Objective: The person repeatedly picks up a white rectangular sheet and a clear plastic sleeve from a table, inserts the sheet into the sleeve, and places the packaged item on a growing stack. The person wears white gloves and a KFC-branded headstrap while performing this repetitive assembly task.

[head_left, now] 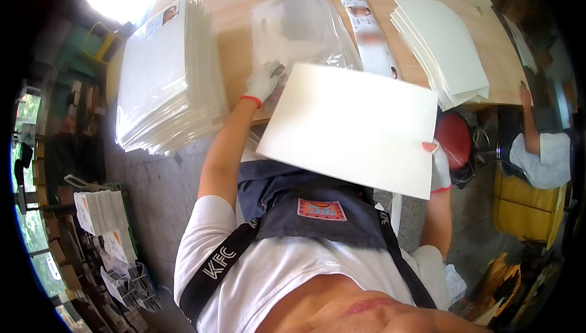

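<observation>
While a wide wooden table (235, 43) fills the upper part of the view, a tall wrapped stack (155, 76) stands on its left side, its white sheets in shiny clear plastic, with a small portrait picture near the far end of the top one. On the right lies a lower pile of bare sheets (442, 46), off-white and unevenly fanned, and between the two lie clear bags (293, 25), thin, glossy and slightly wrinkled. The white board (354, 128) is held up in front of the person's dark apron (274, 189), reaching over the table's near edge; it is flat, plain and rectangular, faintly creamy, with straight edges, and slants down toward the right. Beyond its far edge runs a narrow label strip (370, 37), white with printed pictures. The left forearm stretches forward to the table, and the left hand (264, 81), in a white glove with a red cuff, sits with fingers curled at the bags' near left corner; whether it pinches the plastic, I cannot tell. The right arm is bent close to the body, and the right hand (439, 165), gloved alike, clasps the board's right edge, thumb on top, other fingers hidden.
</observation>
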Tool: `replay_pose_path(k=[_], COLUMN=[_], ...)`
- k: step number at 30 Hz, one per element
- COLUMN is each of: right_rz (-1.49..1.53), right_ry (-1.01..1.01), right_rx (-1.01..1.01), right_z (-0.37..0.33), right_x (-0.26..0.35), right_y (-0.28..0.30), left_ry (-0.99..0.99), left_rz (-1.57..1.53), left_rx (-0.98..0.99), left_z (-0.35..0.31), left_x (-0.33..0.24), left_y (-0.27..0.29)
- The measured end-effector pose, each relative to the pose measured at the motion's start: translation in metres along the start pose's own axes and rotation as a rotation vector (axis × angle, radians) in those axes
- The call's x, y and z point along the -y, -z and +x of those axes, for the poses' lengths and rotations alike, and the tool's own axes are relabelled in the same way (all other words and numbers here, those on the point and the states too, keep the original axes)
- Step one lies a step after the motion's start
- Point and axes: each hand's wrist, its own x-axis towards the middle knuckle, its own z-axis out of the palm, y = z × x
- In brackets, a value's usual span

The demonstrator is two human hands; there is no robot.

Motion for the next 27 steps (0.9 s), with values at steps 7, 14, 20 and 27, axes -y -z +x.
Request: replay_pose_path(k=[7, 14, 20, 27], right_rz=[-0.018, 0.384, 0.287, 0.128], right_ry=[0.087, -0.034, 0.039, 0.144], right_rx=[-0.091, -0.103, -0.106, -0.043], right_z=[0.001, 0.023, 0.028, 0.015], right_x=[-0.051, -0.090, -0.094, -0.107], right_y=[0.051, 0.051, 0.027, -0.029], left_ry=[-0.171, -0.115, -0.214, -0.075], left_rz=[0.189, -0.480, -0.293, -0.641], left_rx=[-0.213, -0.066, -0.022, -0.612], left_z=[-0.017, -0.003, -0.008, -0.047], left_x=[0.020, 0.018, 0.024, -0.012], left_y=[-0.009, 0.003, 0.009, -0.058])
